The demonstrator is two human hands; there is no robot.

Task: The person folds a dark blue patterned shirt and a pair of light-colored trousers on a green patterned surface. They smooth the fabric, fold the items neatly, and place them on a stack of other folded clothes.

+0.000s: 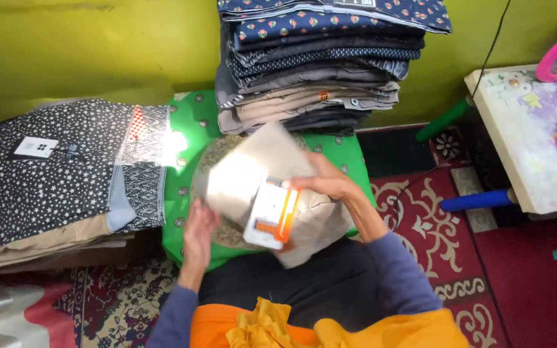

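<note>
Holding a folded beige garment (253, 174) with an orange-and-white card (271, 216) over the green cushion (188, 161), the right hand (327, 180) grips its top edge and the left hand (198, 229) steadies its lower side, while tall folded stacks (317, 64) beside and behind look finished and this piece remains unplaced.

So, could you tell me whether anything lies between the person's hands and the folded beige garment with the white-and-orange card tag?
Nothing visible does. The right hand already grips the folded beige garment at its white-and-orange card tag, and the left hand touches its lower edge.
</note>
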